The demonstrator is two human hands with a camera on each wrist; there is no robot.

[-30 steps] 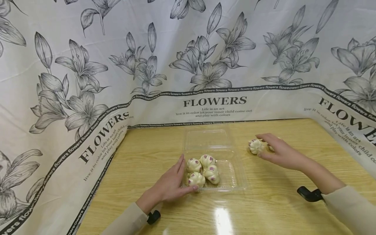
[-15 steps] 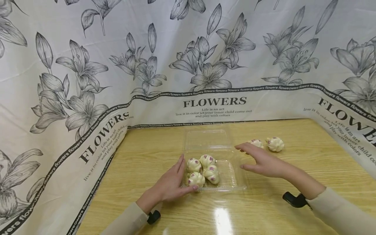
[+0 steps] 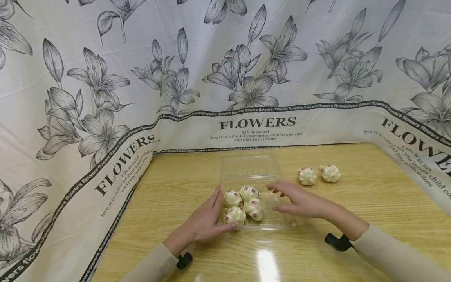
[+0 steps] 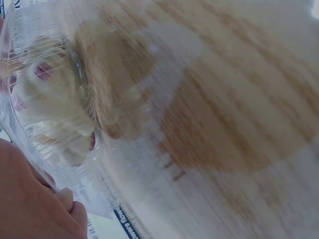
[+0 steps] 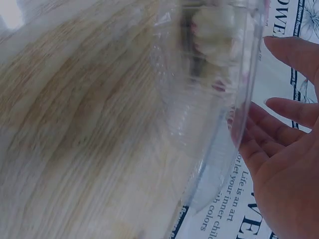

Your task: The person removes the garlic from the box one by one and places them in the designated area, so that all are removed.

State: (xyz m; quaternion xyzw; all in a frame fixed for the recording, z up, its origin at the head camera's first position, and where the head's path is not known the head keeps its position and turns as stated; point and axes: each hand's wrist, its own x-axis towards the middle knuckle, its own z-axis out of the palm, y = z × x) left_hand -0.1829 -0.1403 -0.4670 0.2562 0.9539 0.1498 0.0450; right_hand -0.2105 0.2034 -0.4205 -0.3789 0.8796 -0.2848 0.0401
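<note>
I have the left hand (image 3: 201, 222) straight-fingered against the box (image 3: 262, 227), the right hand (image 3: 303, 201) over it, fingers apart, holding nothing. Four rolls (image 3: 255, 209) sit inside, two on the table (image 3: 176, 180). I'd brace the box and pinch a roll lightly; wrist views blur exact contact.

Bold "FLOWERS" (image 3: 258, 122), smaller "Life is an art" (image 3: 255, 132), banded "flowers" (image 3: 251, 110) on white cloth (image 3: 186, 131)

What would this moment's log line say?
left hand: touching clear container, left side; right hand: at container's right side, holding nothing; inside: four cream pieces visible; table: two others
</note>
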